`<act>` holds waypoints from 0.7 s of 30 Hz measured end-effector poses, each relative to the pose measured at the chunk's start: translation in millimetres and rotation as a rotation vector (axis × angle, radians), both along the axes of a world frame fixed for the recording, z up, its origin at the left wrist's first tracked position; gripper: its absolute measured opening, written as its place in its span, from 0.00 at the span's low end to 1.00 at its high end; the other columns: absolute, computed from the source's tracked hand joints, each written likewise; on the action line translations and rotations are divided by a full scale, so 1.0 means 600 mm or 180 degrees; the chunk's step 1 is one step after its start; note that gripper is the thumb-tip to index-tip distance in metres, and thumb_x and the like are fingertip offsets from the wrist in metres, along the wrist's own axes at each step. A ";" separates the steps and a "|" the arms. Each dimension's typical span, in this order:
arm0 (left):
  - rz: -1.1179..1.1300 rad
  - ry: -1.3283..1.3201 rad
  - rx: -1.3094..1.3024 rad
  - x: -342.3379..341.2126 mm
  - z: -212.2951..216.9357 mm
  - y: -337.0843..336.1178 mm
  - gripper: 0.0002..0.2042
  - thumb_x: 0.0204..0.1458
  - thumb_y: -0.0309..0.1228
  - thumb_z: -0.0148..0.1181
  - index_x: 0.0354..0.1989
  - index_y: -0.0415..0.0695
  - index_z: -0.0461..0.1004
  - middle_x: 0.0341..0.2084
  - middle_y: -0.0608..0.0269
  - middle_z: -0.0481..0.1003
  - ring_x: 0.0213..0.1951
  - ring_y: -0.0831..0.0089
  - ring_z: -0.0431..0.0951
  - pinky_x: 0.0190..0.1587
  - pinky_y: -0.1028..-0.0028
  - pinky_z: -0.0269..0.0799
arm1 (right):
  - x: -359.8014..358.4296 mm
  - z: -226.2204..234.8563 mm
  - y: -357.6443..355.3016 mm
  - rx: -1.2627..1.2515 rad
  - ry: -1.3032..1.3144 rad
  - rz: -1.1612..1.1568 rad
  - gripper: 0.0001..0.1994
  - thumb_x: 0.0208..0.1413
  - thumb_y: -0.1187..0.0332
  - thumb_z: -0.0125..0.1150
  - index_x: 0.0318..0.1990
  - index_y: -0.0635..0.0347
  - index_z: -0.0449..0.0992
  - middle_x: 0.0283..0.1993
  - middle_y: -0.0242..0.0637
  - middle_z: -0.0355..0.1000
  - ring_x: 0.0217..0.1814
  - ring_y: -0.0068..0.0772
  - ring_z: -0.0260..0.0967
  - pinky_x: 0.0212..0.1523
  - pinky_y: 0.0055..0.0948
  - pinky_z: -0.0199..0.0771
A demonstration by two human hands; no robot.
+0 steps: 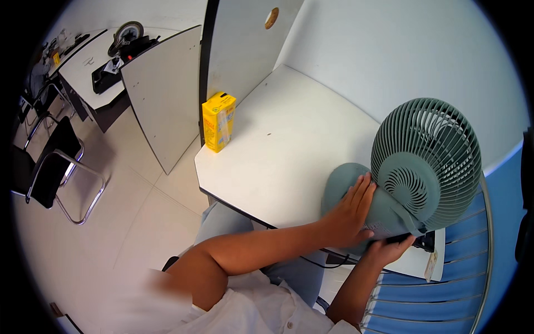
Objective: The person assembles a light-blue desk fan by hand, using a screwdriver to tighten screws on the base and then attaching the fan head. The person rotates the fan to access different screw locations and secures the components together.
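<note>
A grey-green electric fan (pixel 409 183) is on the right part of the white desk, its back grille of curved slats facing up toward me. My left hand (pixel 353 209) lies across the fan's body between the rounded base (pixel 339 181) and the round head, fingers stretched out together and pressed flat on it. From the near side, my right hand (pixel 389 250) supports the fan's lower edge, its fingers reaching under. Just past those fingertips, a dark object (pixel 425 242) shows partly below the fan head; its kind is hidden. A black cord (pixel 334 266) loops below the desk edge.
A yellow carton (pixel 219 122) stands at the desk's left edge by the grey partition (pixel 239 50). Curved metal rails (pixel 445 278) run along the right. A black chair (pixel 58 161) and another desk (pixel 83 69) with a wheel (pixel 128 36) are at far left.
</note>
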State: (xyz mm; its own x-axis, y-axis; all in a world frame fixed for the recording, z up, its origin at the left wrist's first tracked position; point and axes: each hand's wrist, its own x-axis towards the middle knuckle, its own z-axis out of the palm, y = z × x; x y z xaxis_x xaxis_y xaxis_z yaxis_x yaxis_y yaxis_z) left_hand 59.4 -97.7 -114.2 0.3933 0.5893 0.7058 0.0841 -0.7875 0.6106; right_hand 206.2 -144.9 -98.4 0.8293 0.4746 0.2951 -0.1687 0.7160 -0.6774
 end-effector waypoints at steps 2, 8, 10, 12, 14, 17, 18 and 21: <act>0.0141 0.0021 -0.0038 -0.006 -0.001 0.005 0.47 0.48 0.44 0.60 0.63 0.23 0.37 0.64 0.24 0.37 0.66 0.33 0.39 0.66 0.50 0.42 | -0.002 -0.001 0.018 -0.0025 -0.0096 0.0172 0.21 0.63 0.56 0.43 0.57 0.60 0.62 0.59 0.41 0.61 0.60 0.39 0.59 0.61 0.42 0.59; 0.0473 0.0105 -0.0619 -0.022 0.008 0.030 0.49 0.48 0.46 0.60 0.66 0.28 0.34 0.65 0.30 0.36 0.68 0.39 0.39 0.65 0.49 0.43 | -0.005 -0.008 0.085 -0.0197 -0.0003 0.0402 0.20 0.63 0.56 0.42 0.56 0.59 0.62 0.57 0.40 0.63 0.59 0.39 0.61 0.61 0.42 0.59; 0.0591 0.0175 -0.0645 -0.032 0.011 0.038 0.49 0.48 0.44 0.61 0.66 0.28 0.33 0.65 0.30 0.37 0.68 0.40 0.39 0.65 0.50 0.44 | -0.005 -0.012 0.104 -0.0155 -0.0183 0.0501 0.17 0.63 0.58 0.42 0.53 0.59 0.64 0.54 0.39 0.64 0.58 0.36 0.61 0.61 0.39 0.59; 0.0824 0.0294 -0.0540 -0.045 0.012 0.049 0.50 0.46 0.38 0.64 0.66 0.28 0.32 0.65 0.32 0.40 0.68 0.41 0.41 0.66 0.53 0.45 | -0.019 -0.011 0.126 -0.0206 -0.0287 0.0527 0.15 0.63 0.60 0.42 0.51 0.59 0.64 0.53 0.38 0.64 0.57 0.34 0.61 0.60 0.37 0.59; 0.0909 0.0249 -0.0639 -0.054 0.018 0.059 0.50 0.46 0.36 0.64 0.65 0.28 0.31 0.65 0.32 0.42 0.67 0.41 0.43 0.66 0.56 0.46 | -0.031 -0.013 0.149 -0.0268 -0.0428 0.0482 0.15 0.64 0.59 0.42 0.50 0.60 0.64 0.51 0.37 0.63 0.56 0.32 0.60 0.60 0.34 0.57; 0.1112 0.0100 -0.0713 -0.056 0.020 0.081 0.50 0.45 0.34 0.65 0.65 0.27 0.32 0.65 0.32 0.42 0.66 0.41 0.46 0.66 0.58 0.47 | -0.049 -0.011 0.177 -0.0252 -0.0624 0.0736 0.16 0.66 0.57 0.39 0.49 0.61 0.64 0.48 0.36 0.63 0.51 0.30 0.60 0.57 0.32 0.58; 0.1138 0.0018 -0.0740 -0.054 0.019 0.092 0.50 0.45 0.35 0.65 0.65 0.27 0.32 0.65 0.31 0.41 0.67 0.40 0.44 0.66 0.56 0.46 | -0.046 -0.013 0.185 -0.0277 -0.0681 0.0877 0.16 0.66 0.57 0.39 0.49 0.60 0.63 0.48 0.36 0.63 0.50 0.29 0.59 0.56 0.32 0.59; 0.1080 -0.0094 -0.0778 -0.058 0.018 0.120 0.51 0.45 0.39 0.66 0.65 0.27 0.33 0.64 0.30 0.42 0.66 0.41 0.45 0.66 0.57 0.47 | -0.030 -0.005 0.206 -0.0395 -0.0745 0.1400 0.16 0.67 0.57 0.38 0.49 0.60 0.64 0.47 0.35 0.64 0.48 0.27 0.60 0.54 0.30 0.60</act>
State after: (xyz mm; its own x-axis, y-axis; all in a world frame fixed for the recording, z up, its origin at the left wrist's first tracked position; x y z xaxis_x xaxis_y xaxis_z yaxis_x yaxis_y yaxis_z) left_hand 24.9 -25.8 -103.2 0.1296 0.8334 0.5372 0.2933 -0.5497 0.7821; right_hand 188.1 -21.3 -101.2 0.4616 0.8070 0.3682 -0.2696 0.5231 -0.8085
